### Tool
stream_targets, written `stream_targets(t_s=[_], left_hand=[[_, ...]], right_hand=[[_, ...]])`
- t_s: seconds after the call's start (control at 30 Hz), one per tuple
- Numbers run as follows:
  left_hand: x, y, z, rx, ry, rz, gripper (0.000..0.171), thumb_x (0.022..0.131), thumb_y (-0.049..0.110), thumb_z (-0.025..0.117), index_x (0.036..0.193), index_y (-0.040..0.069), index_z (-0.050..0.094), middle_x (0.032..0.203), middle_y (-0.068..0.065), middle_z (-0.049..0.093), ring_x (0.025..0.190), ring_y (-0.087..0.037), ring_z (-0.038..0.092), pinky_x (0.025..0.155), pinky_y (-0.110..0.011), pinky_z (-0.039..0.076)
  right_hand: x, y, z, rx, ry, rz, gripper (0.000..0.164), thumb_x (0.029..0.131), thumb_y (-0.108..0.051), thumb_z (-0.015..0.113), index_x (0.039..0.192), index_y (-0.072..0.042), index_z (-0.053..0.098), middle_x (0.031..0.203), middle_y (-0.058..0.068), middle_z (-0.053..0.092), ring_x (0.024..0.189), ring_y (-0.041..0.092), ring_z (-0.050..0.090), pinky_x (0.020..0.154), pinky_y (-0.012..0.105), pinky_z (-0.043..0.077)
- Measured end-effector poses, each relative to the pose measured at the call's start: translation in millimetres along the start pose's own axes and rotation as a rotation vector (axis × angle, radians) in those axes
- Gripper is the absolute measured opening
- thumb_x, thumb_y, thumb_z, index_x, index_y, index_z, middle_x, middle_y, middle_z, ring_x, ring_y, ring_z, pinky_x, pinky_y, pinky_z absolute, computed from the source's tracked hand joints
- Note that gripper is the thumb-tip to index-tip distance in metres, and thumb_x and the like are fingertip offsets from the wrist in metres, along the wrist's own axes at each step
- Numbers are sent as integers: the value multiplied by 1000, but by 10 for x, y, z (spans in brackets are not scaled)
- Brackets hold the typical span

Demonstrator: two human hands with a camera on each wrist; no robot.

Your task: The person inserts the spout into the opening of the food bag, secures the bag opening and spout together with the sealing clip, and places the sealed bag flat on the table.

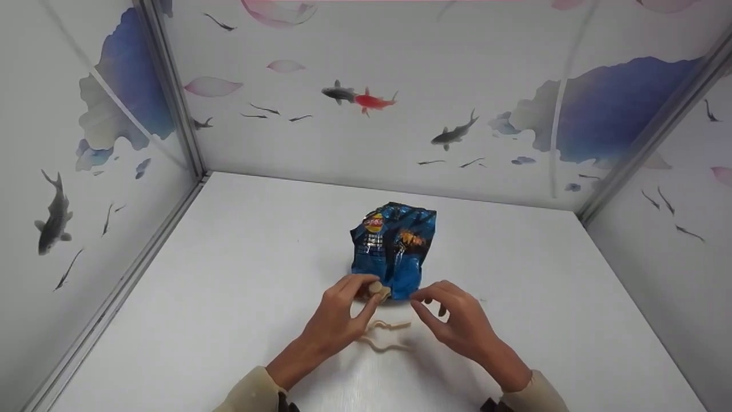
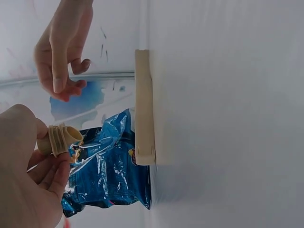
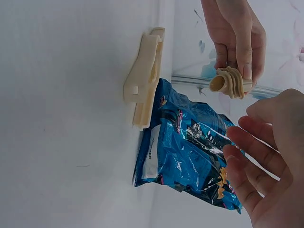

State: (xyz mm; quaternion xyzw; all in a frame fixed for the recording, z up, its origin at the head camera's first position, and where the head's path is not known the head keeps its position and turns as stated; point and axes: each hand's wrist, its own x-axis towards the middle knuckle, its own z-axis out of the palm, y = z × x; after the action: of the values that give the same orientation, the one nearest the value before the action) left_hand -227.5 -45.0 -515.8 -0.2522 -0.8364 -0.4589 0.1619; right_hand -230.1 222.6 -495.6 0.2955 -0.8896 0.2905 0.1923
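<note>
My left hand (image 1: 337,315) pinches a small beige plastic spout (image 2: 58,140) between thumb and fingers. The spout is a hollow tube with raised ridges around it, and its round opening shows in both wrist views. To the right, my right hand (image 1: 460,320) is held over the table with bent, loose fingers and nothing between them. A blue chip bag (image 1: 394,252) stands just beyond both hands, its surface creased. On the table below the hands lies a long beige plastic clip (image 3: 145,71) with wavy edges; neither hand touches it.
The white tabletop (image 1: 246,246) is enclosed by a back wall (image 1: 377,149) and side walls printed with fish and petals. Metal strips (image 1: 171,86) run along the corners.
</note>
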Motion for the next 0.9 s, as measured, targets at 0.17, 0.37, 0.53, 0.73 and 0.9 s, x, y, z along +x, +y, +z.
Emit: stream_targets(t_s=[0.17, 0.37, 0.53, 0.73, 0.9], left_hand=[[11, 4, -8, 8, 6, -20, 37, 107, 27, 72, 138, 8, 67, 126, -2, 72, 106, -10, 69, 95, -27, 64], [28, -9, -11, 31, 46, -3, 37, 107, 28, 72, 138, 8, 67, 128, -2, 72, 108, -10, 69, 97, -27, 63], [48, -30, -15, 25, 84, 21, 36, 108, 27, 71, 138, 8, 67, 129, -3, 72, 112, -11, 70, 97, -29, 64], [81, -55, -12, -2, 128, 47, 35, 108, 27, 70, 137, 8, 66, 125, -2, 71, 107, -10, 70, 89, -35, 66], [105, -79, -3, -18, 161, 69, 34, 107, 24, 72, 136, 7, 67, 123, -1, 71, 103, -8, 69, 86, -35, 66]], right_hand=[[47, -1, -23, 4, 32, -37, 15, 96, -19, 85, 110, -23, 81, 98, -14, 74, 88, 1, 64, 64, 21, 57], [106, 11, -41, 22, 90, -84, 18, 95, -15, 85, 110, -23, 80, 97, -12, 74, 88, 3, 65, 62, 24, 58], [163, 18, -39, 51, 123, -105, 20, 95, -11, 84, 112, -21, 80, 99, -10, 75, 90, 7, 66, 63, 23, 57], [220, 27, -57, 95, 139, -97, 22, 97, -10, 83, 115, -21, 80, 104, -10, 77, 93, 13, 68, 65, 23, 58], [246, 54, -72, 116, 164, -96, 22, 97, -8, 82, 116, -17, 80, 108, -9, 77, 96, 12, 68, 67, 25, 60]])
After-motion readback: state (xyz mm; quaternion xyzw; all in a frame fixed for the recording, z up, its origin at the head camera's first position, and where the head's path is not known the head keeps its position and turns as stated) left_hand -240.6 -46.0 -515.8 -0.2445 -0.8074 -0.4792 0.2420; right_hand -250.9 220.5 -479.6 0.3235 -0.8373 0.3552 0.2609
